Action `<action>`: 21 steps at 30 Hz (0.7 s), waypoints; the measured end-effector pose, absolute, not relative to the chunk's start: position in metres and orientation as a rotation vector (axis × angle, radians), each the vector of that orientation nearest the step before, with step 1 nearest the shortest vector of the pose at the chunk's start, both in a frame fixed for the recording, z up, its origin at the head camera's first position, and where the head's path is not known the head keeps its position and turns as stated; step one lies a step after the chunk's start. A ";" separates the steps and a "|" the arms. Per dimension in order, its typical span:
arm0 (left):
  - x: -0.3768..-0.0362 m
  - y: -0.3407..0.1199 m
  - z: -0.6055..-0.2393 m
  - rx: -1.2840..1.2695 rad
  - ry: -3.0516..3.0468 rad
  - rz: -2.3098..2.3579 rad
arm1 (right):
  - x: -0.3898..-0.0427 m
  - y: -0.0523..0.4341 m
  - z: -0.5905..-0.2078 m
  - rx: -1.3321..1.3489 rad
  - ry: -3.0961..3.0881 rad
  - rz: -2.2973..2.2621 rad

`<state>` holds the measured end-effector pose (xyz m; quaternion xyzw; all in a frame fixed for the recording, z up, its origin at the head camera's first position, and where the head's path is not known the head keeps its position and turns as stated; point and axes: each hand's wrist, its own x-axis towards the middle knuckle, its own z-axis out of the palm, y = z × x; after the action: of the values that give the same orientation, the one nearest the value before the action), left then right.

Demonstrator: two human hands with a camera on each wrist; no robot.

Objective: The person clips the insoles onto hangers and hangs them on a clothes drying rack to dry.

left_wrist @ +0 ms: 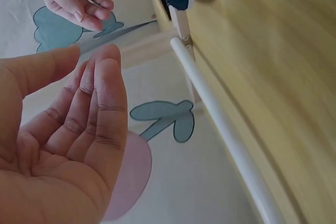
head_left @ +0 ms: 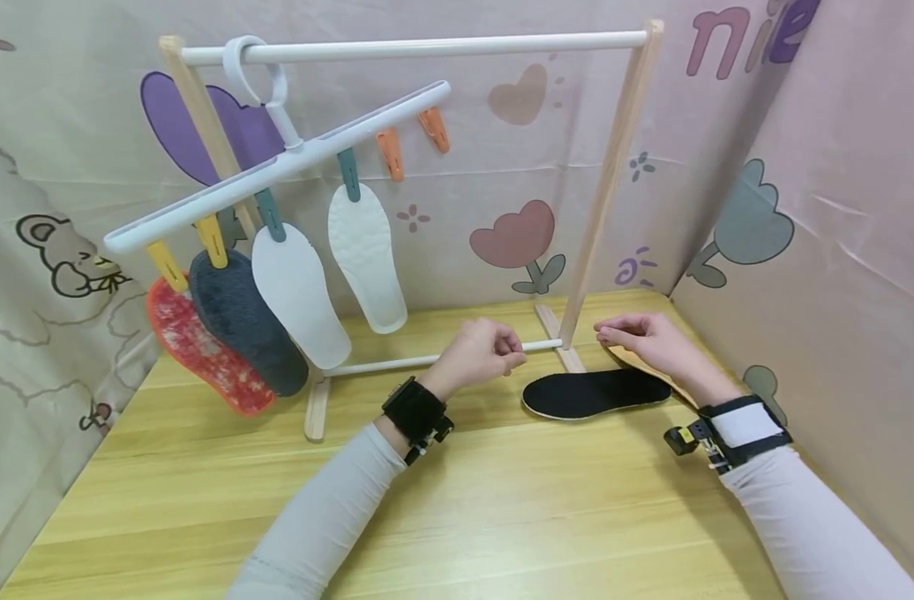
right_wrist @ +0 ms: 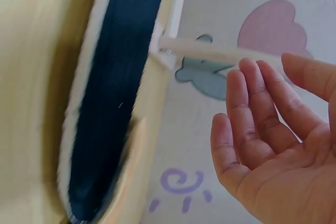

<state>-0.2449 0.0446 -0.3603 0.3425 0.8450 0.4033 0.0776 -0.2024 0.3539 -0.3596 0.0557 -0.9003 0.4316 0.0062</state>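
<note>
While both hands hover empty, the left hand (head_left: 477,354) has loosely curled fingers and the right hand (head_left: 644,337) has relaxed, nearly straight fingers above the black foam insole (head_left: 595,392) on the wooden surface (head_left: 501,517). Judging by four insoles clipped to the white peg hanger (head_left: 277,162), picking up comes next, calling for a pinch on that insole's edge.

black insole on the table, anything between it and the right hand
Nothing visible does. The right hand hovers open just above and behind the black insole, with only air between them. A tan insole lies under the hand, beside the black one, not on it.

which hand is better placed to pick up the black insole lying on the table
Right, probably. The right hand hovers open just above the far end of the black insole, while the left hand hangs empty over the rack's lower rail, further off.
</note>
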 end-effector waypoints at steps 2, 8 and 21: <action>-0.245 0.050 -0.363 1.040 2.524 1.203 | -0.199 0.361 -0.361 0.137 -2.832 1.349; -0.245 0.066 -0.370 1.061 2.498 1.203 | -0.192 0.381 -0.365 0.042 -2.891 1.269; -0.243 0.100 -0.374 1.097 2.510 1.103 | -0.180 0.418 -0.375 -0.076 -2.954 1.125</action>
<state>-0.2425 0.0996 -0.3738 0.3698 0.8462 0.3720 0.0943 -0.1804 0.4180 -0.3755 -0.0241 -0.9342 0.3557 -0.0100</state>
